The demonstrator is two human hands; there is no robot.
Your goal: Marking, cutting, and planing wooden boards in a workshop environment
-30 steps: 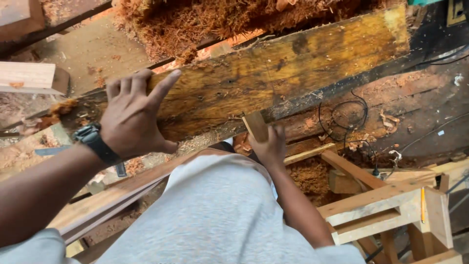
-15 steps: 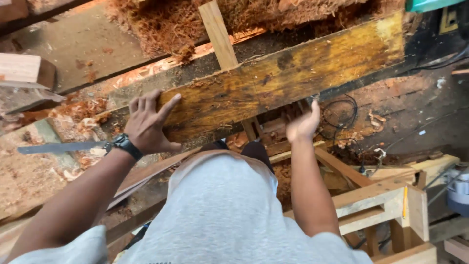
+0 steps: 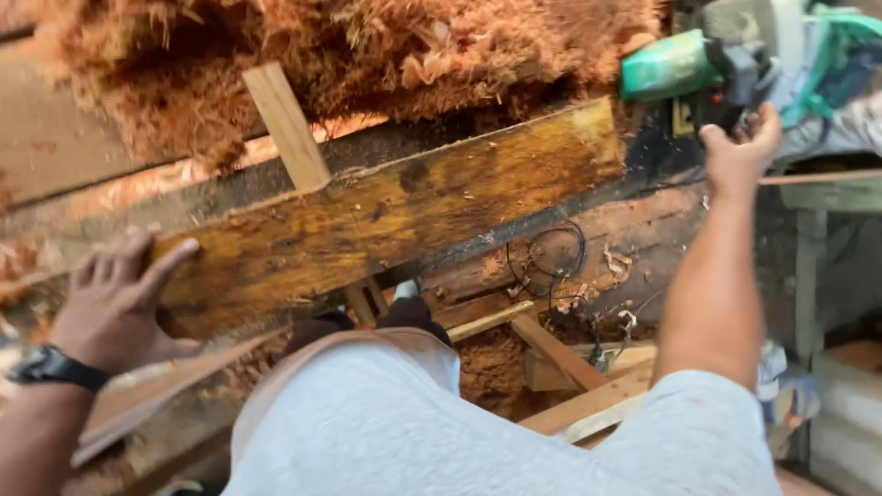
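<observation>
Left hand (image 3: 115,308) lies flat, fingers spread, on the long weathered yellow-brown wooden plank (image 3: 386,216) across the bench; right hand (image 3: 740,152), open, touches the green power tool (image 3: 698,64). Plank looks uncut; work barely begun.

A heap of reddish wood shavings (image 3: 367,55) fills the far side of the rough workshop. Pale timber offcuts (image 3: 560,358) and a loose black cable (image 3: 547,262) lie on the sawdust-strewn floor (image 3: 496,367), in soft, even daylight
</observation>
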